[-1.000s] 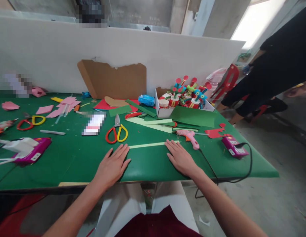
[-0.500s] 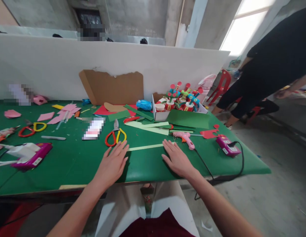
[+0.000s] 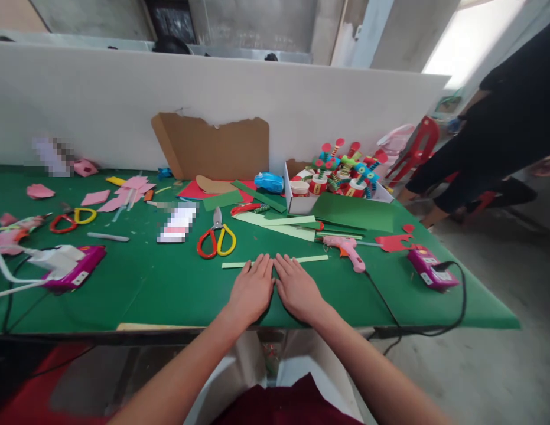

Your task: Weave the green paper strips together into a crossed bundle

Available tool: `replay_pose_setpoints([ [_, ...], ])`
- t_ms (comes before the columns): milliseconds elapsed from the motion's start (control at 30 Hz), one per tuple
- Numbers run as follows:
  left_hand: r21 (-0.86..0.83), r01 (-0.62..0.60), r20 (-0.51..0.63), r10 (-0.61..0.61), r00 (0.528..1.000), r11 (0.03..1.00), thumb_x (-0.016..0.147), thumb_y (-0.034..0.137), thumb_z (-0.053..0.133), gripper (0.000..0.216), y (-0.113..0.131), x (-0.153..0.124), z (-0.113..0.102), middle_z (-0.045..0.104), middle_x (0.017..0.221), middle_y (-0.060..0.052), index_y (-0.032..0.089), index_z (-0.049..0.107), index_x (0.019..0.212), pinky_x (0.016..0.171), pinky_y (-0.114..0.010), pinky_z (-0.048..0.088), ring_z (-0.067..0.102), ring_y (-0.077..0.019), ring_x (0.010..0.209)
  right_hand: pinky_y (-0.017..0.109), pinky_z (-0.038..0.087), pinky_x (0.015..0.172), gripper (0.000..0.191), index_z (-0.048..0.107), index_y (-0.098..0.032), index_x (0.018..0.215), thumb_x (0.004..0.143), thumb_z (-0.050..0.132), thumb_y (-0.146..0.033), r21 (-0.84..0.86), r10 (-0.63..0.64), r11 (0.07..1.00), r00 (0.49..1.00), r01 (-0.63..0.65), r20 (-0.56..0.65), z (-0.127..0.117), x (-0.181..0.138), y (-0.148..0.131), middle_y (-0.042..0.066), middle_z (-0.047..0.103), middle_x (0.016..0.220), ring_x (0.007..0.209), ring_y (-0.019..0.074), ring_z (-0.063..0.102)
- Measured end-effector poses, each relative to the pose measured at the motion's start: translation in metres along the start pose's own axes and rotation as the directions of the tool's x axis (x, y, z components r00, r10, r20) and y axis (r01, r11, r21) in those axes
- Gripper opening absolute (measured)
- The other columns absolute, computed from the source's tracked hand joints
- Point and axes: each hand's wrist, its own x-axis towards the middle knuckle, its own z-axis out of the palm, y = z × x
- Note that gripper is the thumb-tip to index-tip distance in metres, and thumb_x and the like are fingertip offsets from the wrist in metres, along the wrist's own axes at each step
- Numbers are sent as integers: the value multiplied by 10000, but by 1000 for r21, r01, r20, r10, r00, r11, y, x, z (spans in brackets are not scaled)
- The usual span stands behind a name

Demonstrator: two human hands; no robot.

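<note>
My left hand (image 3: 252,288) and my right hand (image 3: 298,288) lie flat, side by side, on the green sheet (image 3: 177,289) that covers the table, near its front edge. Both palms face down with fingers stretched out and nothing in them. Their fingertips reach a thin pale green paper strip (image 3: 314,258) that lies crosswise just beyond them. Red and yellow scissors (image 3: 216,241) rest a little farther back to the left. A pink glue gun (image 3: 348,249) lies to the right of my right hand.
A white box (image 3: 301,203) of colourful spring toys stands at the back right, with green paper sheets (image 3: 352,212) in front. Magenta power adapters (image 3: 429,267) (image 3: 75,268) sit at both sides. Brown cardboard (image 3: 217,144) leans on the white partition. A person in black (image 3: 496,136) stands at right.
Both hands slid inward along the green sheet from about shoulder width apart until they lie next to each other at the middle. The view shifted slightly.
</note>
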Motion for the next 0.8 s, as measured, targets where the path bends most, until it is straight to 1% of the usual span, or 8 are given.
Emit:
replay_pose_setpoints([
  [133, -6, 12, -13, -12, 1000, 1000, 953, 306, 328, 484, -13, -8, -2, 444, 1444, -151, 109, 469, 1372, 1088, -432, 358, 400, -253, 1350, 453, 289, 1154, 519, 386, -103, 1430, 943, 331, -272, 0, -18, 1000, 1000, 18, 17, -1, 0, 7, 126, 378, 1494, 1399, 251, 337],
  [233, 1, 48, -14, -48, 999, 999, 956, 332, 329, 495, -29, -21, -3, 440, 1448, -143, 101, 467, 1370, 1098, -418, 351, 401, -246, 1350, 455, 281, 1158, 522, 374, -109, 1438, 946, 319, -276, -7, 0, 1000, 1000, 1, 20, 0, -4, 16, 120, 372, 1501, 1399, 253, 336],
  [400, 8, 97, -38, -97, 995, 995, 956, 349, 312, 505, -59, -46, -3, 431, 1459, -117, 145, 436, 1401, 1117, -415, 324, 394, -232, 1355, 468, 276, 1158, 532, 319, -156, 1468, 959, 279, -305, -28, 30, 999, 1000, -30, -1, -2, -17, 43, 94, 367, 1509, 1402, 239, 332],
  [533, 29, 112, -46, -111, 993, 993, 952, 364, 302, 515, -74, -59, -4, 445, 1448, -108, 154, 440, 1402, 1119, -421, 321, 394, -228, 1356, 471, 291, 1150, 535, 315, -162, 1470, 964, 256, -326, -62, 57, 996, 998, -58, -19, -6, -29, 64, 94, 371, 1507, 1396, 241, 345],
  [700, 43, 142, -56, -140, 989, 989, 948, 364, 278, 519, -86, -71, -6, 458, 1439, -102, 163, 466, 1387, 1099, -419, 343, 407, -228, 1348, 460, 302, 1144, 526, 397, -127, 1427, 956, 275, -330, -101, 104, 989, 994, -107, -34, -12, -43, 79, 119, 413, 1479, 1375, 248, 381],
  [800, 48, 157, -25, -156, 987, 986, 938, 332, 292, 489, -88, -71, -14, 507, 1401, -105, 166, 526, 1333, 1056, -420, 385, 451, -233, 1314, 474, 322, 1127, 515, 493, -90, 1353, 951, 296, -345, -113, 153, 981, 987, -159, -52, -20, -46, 81, 158, 488, 1417, 1322, 272, 454],
])
